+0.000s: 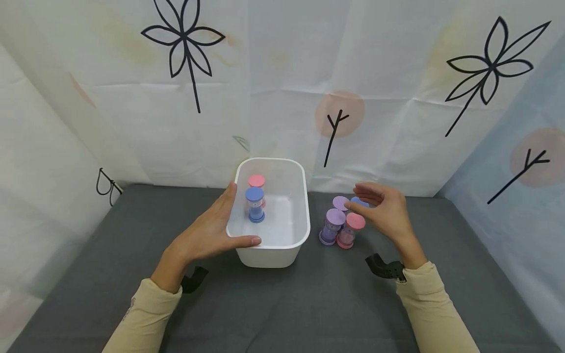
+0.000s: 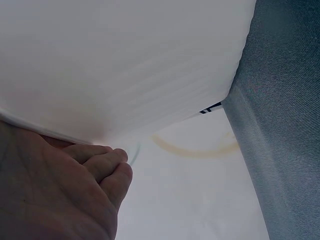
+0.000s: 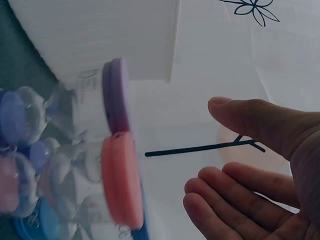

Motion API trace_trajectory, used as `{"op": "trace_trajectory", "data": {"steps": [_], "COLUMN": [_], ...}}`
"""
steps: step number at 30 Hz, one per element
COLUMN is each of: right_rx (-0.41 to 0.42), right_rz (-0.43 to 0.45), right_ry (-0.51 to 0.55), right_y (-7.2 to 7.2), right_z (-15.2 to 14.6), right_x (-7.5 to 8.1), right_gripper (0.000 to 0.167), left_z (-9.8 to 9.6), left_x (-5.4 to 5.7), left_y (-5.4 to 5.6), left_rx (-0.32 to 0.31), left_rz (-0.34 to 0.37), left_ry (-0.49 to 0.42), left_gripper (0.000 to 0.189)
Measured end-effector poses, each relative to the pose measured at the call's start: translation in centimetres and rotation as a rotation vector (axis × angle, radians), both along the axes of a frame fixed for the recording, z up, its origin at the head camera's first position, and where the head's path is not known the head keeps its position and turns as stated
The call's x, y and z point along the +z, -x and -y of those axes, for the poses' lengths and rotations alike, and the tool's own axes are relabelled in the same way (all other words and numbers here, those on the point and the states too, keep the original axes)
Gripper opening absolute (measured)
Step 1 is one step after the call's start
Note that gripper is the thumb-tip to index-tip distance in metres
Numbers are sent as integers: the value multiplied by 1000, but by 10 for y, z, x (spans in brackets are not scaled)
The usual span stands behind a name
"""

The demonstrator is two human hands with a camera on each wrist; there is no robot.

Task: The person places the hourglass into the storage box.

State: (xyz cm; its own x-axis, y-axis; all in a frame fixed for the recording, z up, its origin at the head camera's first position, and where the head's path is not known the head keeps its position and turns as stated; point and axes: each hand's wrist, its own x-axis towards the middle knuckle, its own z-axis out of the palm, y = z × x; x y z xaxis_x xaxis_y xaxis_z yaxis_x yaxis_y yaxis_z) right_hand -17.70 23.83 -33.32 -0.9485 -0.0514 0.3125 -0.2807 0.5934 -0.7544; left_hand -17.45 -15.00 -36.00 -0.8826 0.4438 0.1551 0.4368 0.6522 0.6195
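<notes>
A white plastic tub (image 1: 291, 246) stands on the table with a pink-capped sand timer (image 1: 256, 181) and a blue-capped sand timer (image 1: 255, 206) upright inside. My left hand (image 1: 205, 235) holds the tub at its near left corner, thumb along the front rim and fingers along the left side. In the left wrist view, the fingertips (image 2: 119, 156) lie just under the rim. To the tub's right, several sand timers are grouped: a purple one (image 1: 333, 226), a pink one (image 1: 350, 230), another purple one (image 1: 340, 202) and a blue one (image 1: 359, 200). Over this group hovers my right hand (image 1: 384, 208), thumb and fingers apart, holding nothing.
Dark grey cloth covers the table (image 1: 282, 314). Behind it hangs a pale fabric backdrop (image 1: 282, 117) with flower and twig drawings, and similar fabric encloses both sides. Black straps (image 1: 384, 267) sit at both wrists.
</notes>
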Motion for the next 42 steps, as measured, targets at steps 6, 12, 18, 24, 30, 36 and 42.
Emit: {"op": "trace_trajectory", "data": {"steps": [6,12,18,24,30,36,42], "right_rx": [31,26,11,33,69,82,94], "right_rz": [-8,-8,42,32,43,86,97], "right_ry": [-37,-89,-107,-74,-19,19,28], "right_y": [-12,-20,-23,-23,-22,-21,-19], "right_z": [-11,-19,-23,-25,-26,-27,-26], "right_x": [-7,-13,-19,-26,-30,-34,-39], "right_gripper": [52,52,57,54,54,56,56], "left_z": [0,-1,-1,-2,-2,-1,-1], "left_x": [0,0,1,1,1,2,1], "left_y": [0,1,1,2,2,0,0], "left_rx": [-1,-6,-10,-14,-14,-14,-16], "left_rz": [-3,-7,-7,-7,-5,-5,-6], "left_ry": [-1,-4,-8,-8,-17,-15,-20], "left_gripper": [133,133,133,133,132,132,132]}}
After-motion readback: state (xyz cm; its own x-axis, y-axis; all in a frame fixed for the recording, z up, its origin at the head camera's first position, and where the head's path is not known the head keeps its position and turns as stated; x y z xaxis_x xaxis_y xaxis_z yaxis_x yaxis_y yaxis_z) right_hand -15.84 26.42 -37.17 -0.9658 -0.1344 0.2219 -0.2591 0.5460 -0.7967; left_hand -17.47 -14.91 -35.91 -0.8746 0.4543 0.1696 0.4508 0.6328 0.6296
